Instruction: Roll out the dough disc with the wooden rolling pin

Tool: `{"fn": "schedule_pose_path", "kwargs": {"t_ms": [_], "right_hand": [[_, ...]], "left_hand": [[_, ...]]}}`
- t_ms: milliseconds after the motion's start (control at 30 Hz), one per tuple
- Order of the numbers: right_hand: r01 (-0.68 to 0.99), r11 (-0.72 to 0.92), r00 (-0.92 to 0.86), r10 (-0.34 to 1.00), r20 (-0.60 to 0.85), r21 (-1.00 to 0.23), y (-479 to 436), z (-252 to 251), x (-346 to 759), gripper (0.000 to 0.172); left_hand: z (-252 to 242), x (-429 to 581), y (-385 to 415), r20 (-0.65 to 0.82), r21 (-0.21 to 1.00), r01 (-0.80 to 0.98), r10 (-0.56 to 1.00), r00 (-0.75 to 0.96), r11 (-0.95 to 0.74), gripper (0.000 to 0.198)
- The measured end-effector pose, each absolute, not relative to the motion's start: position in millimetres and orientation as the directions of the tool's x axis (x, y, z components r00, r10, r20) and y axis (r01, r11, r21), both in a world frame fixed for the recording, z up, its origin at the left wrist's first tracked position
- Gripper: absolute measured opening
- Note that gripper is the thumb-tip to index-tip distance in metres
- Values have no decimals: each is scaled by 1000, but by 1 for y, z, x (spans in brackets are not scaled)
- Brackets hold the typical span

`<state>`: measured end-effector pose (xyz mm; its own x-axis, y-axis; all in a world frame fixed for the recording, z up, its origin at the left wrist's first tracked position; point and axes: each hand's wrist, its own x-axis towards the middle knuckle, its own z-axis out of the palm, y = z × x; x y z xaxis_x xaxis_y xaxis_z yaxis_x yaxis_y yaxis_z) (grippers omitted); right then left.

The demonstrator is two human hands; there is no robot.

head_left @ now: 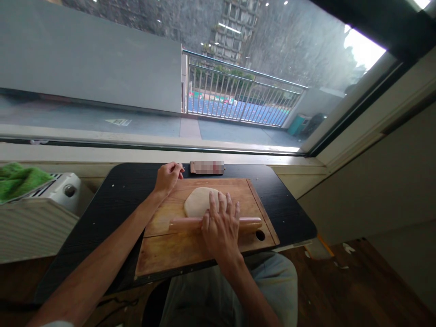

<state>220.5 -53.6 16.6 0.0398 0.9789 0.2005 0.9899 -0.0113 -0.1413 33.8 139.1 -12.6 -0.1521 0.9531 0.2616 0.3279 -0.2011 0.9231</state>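
Observation:
A flattened round of pale dough (199, 201) lies on a wooden cutting board (170, 254). Across the board, just on the near side of the dough, is a wooden rolling pin (251, 223). My right hand (221, 222) is laid flat over the middle of the pin, fingers stretched forward onto the dough's right part and hiding some of it. At the board's far left corner my left hand (169, 177) rests with its fingers curled in a loose fist; I see nothing in it.
The board sits on a black table (126, 186) against a window sill. A small box-like item (207, 167), its face blurred, lies at the table's back edge. To the left, a green towel (22, 181) drapes over a white radiator (37, 227). My knees are under the front edge.

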Motion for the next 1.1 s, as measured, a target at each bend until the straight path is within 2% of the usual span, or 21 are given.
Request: {"fn": "schedule_pose_path", "kwargs": {"t_ms": [367,733,1100], "right_hand": [[985,29,-7,992,125,-173,4,33,223,63],[988,29,-1,984,178,-151,-44,21,220,72],[991,-11,37,979,200,-131,-78,11,219,69]], "left_hand": [[-8,34,135,273,921,325,951,-148,-214,35],[-6,34,133,260,917,349,954,-151,-194,34],[-5,35,133,251,921,344,955,-161,-184,34]]}}
